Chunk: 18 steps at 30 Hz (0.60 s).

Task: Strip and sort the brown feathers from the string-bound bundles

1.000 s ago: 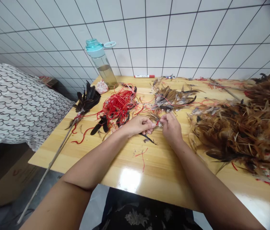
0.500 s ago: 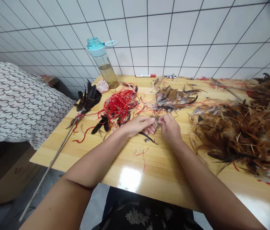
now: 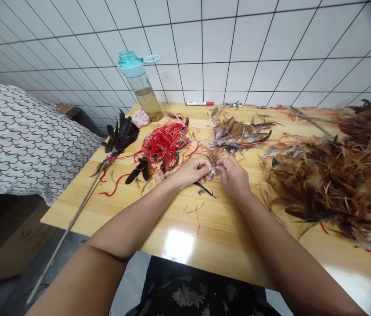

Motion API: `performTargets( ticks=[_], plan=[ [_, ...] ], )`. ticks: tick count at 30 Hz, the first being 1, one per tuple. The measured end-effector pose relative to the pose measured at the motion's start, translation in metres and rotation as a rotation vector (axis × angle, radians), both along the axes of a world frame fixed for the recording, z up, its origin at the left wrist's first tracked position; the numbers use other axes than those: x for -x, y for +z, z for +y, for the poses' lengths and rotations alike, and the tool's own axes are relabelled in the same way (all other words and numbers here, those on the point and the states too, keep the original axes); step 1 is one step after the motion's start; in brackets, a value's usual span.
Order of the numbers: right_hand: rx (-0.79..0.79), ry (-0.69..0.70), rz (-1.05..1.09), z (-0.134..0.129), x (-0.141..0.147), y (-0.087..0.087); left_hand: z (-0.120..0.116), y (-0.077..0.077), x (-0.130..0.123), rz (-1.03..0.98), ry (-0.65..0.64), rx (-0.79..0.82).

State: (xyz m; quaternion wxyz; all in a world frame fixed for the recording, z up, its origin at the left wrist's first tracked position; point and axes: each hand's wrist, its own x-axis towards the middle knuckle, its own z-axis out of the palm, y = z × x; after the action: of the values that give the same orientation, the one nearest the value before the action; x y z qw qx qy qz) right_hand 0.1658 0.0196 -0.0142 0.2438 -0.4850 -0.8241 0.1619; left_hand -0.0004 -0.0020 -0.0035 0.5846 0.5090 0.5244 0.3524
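Feather tuft (image 3: pixel 214 159) sits pinched in the fingers of our left hand (image 3: pixel 196 171) and right hand (image 3: pixel 234 176); the twelve-o'clock marker's (image 3: pixel 199 103) print is unreadably small.

You wore a black garment (image 3: pixel 167 289) low across your front, printed with scattered, ragged-edged grey flowers or leaves (image 3: pixel 188 296); dark navy fabric (image 3: pixel 152 268) showed beside it; your left forearm (image 3: pixel 135 215) and right forearm (image 3: pixel 282 239) were bare, as were your left hand (image 3: pixel 193 172) and right hand (image 3: pixel 235 176).
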Motion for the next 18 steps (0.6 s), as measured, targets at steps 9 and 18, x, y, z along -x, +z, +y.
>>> performTargets(
  ticks=[9, 18],
  plan=[
    [-0.038, 0.011, -0.135, -0.0017, -0.0018, 0.0020, -0.0008, 0.0003, -0.0011, 0.135, 0.008, -0.124],
    [-0.064, 0.040, -0.314, -0.0033, -0.0024, 0.0083, -0.0041, 0.0034, -0.0003, 0.478, -0.012, -0.478]
  ],
)
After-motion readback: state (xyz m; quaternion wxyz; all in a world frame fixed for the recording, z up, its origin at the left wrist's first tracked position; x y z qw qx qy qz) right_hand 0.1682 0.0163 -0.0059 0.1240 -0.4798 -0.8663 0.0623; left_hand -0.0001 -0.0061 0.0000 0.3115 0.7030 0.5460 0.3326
